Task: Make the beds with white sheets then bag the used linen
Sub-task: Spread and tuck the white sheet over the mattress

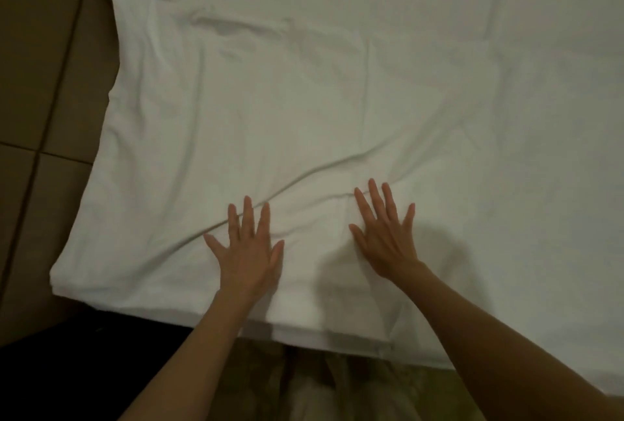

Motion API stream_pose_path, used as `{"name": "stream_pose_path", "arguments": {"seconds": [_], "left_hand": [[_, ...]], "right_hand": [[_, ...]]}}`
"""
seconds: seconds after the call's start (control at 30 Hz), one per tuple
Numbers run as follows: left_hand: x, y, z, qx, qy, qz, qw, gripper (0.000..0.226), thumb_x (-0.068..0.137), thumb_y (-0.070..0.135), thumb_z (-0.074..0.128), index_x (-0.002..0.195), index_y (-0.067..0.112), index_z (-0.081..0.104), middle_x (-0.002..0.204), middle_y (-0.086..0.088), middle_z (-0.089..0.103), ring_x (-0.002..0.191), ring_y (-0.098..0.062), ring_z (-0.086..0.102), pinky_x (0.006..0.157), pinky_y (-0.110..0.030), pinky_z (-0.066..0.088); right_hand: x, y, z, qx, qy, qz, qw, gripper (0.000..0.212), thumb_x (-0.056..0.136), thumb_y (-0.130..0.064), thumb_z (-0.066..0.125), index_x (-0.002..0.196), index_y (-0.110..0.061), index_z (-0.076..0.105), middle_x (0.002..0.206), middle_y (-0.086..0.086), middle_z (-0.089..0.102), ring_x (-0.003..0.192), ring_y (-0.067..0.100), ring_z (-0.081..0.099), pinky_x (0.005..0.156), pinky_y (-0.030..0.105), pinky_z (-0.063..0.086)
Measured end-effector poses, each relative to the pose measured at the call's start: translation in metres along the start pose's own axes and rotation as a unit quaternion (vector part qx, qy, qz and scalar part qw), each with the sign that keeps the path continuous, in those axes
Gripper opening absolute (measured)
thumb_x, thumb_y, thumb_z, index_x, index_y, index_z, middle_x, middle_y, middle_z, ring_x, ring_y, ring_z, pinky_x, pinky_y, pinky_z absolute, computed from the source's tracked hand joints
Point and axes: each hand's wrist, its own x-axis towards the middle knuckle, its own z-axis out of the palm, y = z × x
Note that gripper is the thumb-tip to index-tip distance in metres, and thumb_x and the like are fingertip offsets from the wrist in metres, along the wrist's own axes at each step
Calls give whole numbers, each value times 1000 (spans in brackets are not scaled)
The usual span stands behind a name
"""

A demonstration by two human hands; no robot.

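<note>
Both hands flat on folded white sheet at near edge of bed.

Left hand [248,252] and right hand [385,238] rest palm-down on the white sheet [270,110], fingers [249,214] straight and spread, gripping nothing. Sheet is soft, creased cloth, roughly rectangular, its left side overhanging the bed [540,83] above the brown tiled floor [40,83].
</note>
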Motion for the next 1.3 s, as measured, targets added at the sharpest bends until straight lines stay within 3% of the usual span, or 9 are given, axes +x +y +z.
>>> {"name": "stream_pose_path", "arguments": {"seconds": [0.2, 0.3, 0.43, 0.5, 0.57, 0.7, 0.8, 0.97, 1.3], "left_hand": [[-80, 2, 49, -2, -29, 22, 999, 69, 102, 50, 23, 152, 25, -18, 155, 0, -33, 145, -24, -25, 112, -65, 0], [-102, 0, 70, -162, 15, 13, 987, 62, 102, 36, 41, 154, 15, 15, 162, -6, -1, 149, -26, 0, 117, -52, 9], [-118, 4, 82, -590, 45, -234, 771, 28, 89, 18, 66, 114, 4, 63, 117, -15, 61, 110, -29, 58, 97, -39, 48], [-121, 10, 79, -720, -41, -325, 612, 18, 88, 21, 69, 98, 7, 62, 98, -11, 63, 87, -21, 60, 78, -31, 51], [-118, 18, 74, -769, -86, -312, 551, 16, 90, 22, 67, 90, 8, 60, 90, -9, 61, 79, -19, 58, 69, -25, 49], [-108, 36, 71, -757, -49, -294, 581, 17, 90, 15, 68, 98, 3, 59, 94, -11, 61, 82, -19, 60, 64, -25, 57], [-112, 42, 64, -745, 6, -261, 614, 17, 92, 14, 64, 103, 3, 55, 96, -9, 60, 87, -19, 61, 74, -28, 56], [-131, 35, 77, -713, 18, -242, 658, 26, 94, 15, 60, 114, -2, 55, 106, -13, 62, 86, -19, 64, 64, -20, 59], [-120, 75, 87, -763, 41, -274, 584, 42, 90, 21, 67, 125, 0, 53, 117, -12, 62, 101, -25, 63, 73, -30, 56]], "right_hand": [[-84, 0, 35, 22, 26, 38, 999, 60, 93, -43, 29, 149, -20, 29, 157, 12, 26, 143, 34, 27, 93, 71, 34], [-124, -12, 52, 82, 55, 63, 993, 56, 92, -31, 39, 147, -18, 38, 155, 9, 30, 143, 31, 29, 97, 67, 35], [-159, -20, 53, 298, 108, 159, 935, 34, 93, -19, 57, 126, -13, 58, 139, 6, 47, 130, 22, 41, 104, 36, 35], [-172, -22, 48, 436, 119, 296, 842, 17, 93, -23, 59, 100, -10, 65, 112, 8, 62, 102, 20, 56, 85, 27, 42], [-182, -19, 47, 590, 72, 423, 684, 28, 92, -32, 61, 82, -6, 63, 91, 11, 67, 80, 22, 62, 70, 28, 45], [-189, -2, 52, 757, 52, 498, 419, 38, 85, -35, 71, 101, -2, 60, 99, 13, 66, 86, 23, 65, 69, 29, 52], [-178, 5, 41, 805, 133, 475, 329, 43, 84, -23, 74, 117, -5, 55, 115, 11, 61, 105, 25, 61, 79, 30, 53], [-193, 9, 48, 801, 143, 457, 358, 32, 89, -15, 68, 113, 3, 58, 111, 17, 64, 95, 24, 63, 87, 31, 52], [-204, 33, 40, 799, 53, 399, 446, 26, 97, -22, 56, 104, 2, 57, 95, 17, 70, 79, 19, 69, 73, 24, 56]]}}
